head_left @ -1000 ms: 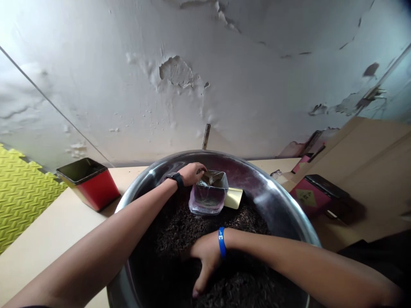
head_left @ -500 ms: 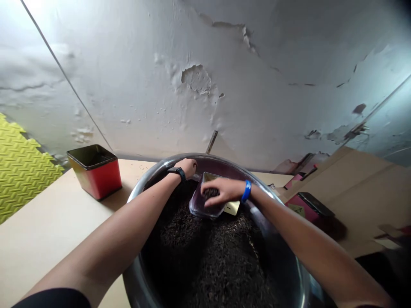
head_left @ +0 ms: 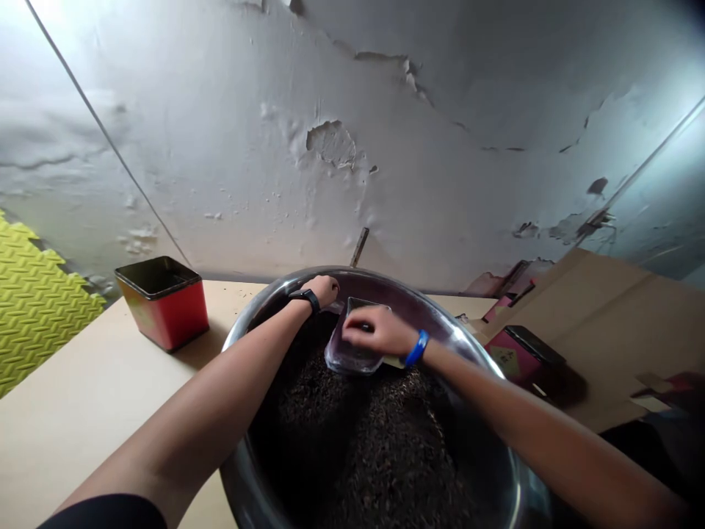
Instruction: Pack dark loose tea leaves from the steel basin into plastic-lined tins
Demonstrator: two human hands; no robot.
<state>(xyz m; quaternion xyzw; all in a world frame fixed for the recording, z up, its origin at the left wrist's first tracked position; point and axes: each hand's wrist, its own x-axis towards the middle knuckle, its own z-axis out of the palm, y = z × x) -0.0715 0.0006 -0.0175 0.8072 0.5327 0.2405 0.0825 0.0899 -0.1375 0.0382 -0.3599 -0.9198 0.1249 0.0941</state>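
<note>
A big shiny metal basin (head_left: pixel 457 334) holds a heap of loose dark dried leaves (head_left: pixel 396 448), which look like tea. Near its far side, a clear plastic tray (head_left: pixel 352 361) lies on the leaves. My left hand (head_left: pixel 324 290), with a dark watch at the wrist, is closed beside the tray's upper left edge; whatever its fingers grip is hidden. Over the tray hovers my right hand (head_left: pixel 380 330), blue band on the wrist, its fingers curled together and slightly blurred. I cannot make out what is in them. A pale yellow piece (head_left: pixel 393 361) shows partly under this hand.
On the pale table (head_left: pixel 60 411), an open red tin (head_left: pixel 175 312) stands left of the basin. Another dark-lidded pinkish-red tin (head_left: pixel 521 356) is at the right, near a cardboard sheet (head_left: pixel 617 330). A peeling wall (head_left: pixel 247 147) rises behind; yellow foam matting (head_left: pixel 38 308) lies left.
My right hand's fingers, spread with dark leaves showing among them before, are now curled together over the tray. My left hand stays by the tray's edge. The view has shifted slightly.
</note>
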